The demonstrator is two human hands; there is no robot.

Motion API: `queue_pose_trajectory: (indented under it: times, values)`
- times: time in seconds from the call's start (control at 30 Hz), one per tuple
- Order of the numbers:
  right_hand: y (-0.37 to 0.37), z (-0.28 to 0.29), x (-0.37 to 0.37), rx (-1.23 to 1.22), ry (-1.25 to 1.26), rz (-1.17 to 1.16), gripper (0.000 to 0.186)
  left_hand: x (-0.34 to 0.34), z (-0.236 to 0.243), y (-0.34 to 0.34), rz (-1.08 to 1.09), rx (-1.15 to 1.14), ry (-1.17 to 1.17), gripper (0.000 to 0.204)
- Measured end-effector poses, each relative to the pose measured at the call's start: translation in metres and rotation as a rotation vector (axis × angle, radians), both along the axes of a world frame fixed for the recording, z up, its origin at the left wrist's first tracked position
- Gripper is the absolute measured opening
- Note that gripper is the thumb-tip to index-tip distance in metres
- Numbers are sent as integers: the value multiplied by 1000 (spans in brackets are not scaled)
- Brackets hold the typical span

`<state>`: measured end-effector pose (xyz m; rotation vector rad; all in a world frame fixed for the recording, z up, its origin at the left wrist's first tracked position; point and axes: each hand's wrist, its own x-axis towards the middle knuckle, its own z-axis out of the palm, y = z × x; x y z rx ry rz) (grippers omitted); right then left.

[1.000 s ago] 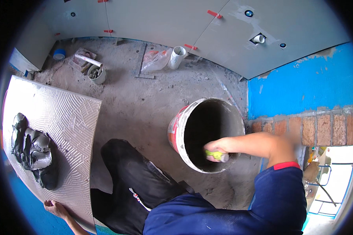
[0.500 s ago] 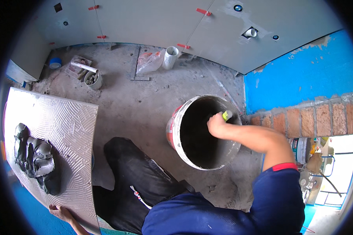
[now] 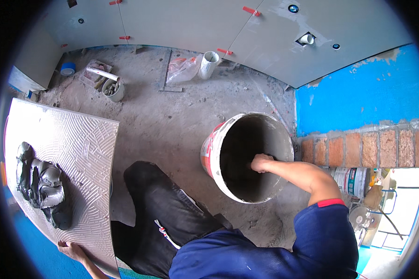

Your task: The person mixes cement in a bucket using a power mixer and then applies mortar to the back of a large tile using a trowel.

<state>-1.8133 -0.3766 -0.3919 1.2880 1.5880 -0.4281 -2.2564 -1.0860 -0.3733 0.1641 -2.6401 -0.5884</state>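
My right hand (image 3: 262, 163) is closed and reaches down inside a large bucket (image 3: 213, 148). Half a second ago a tool with a yellow-green handle stuck out of this fist; its handle and working end are now hidden by the hand and the dark inside. At lower left, my left hand (image 3: 72, 251) grips the near edge of a large tile (image 3: 91, 172). The tile's upward face bears combed ridges. A heap of dark grey, wet mortar (image 3: 46, 186) lies on its left part.
A small bucket (image 3: 113, 90), a blue tape roll (image 3: 67, 69), a plastic bag (image 3: 184, 69) and a white pipe piece (image 3: 209, 65) stand or lie along the tiled wall (image 3: 181, 23). A metal square (image 3: 165, 74) lies nearby. Right of the bucket runs a low brick edge (image 3: 351, 148).
My right hand has gone lower into the bucket, and the yellow-green handle end has dropped from sight. The whole view has shifted slightly. My left hand remains at the tile's edge.
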Motion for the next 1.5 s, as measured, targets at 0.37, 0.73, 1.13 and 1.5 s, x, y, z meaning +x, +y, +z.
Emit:
queue_pose_trajectory:
  times: [0.37,0.73,1.13,1.5]
  values:
    - [-5,-42,5,172,395,204,60,-3,0,-1,-48,-4,3,42]
    - [7,-43,-16,177,383,246,53,-5,-2,-8,-60,-37,-53,41]
    - [-8,12,-52,71,550,285,46,1,-1,10,-39,-18,-7,41]
    - [-27,104,-31,125,835,206,40,13,24,42,-11,-146,19,41]
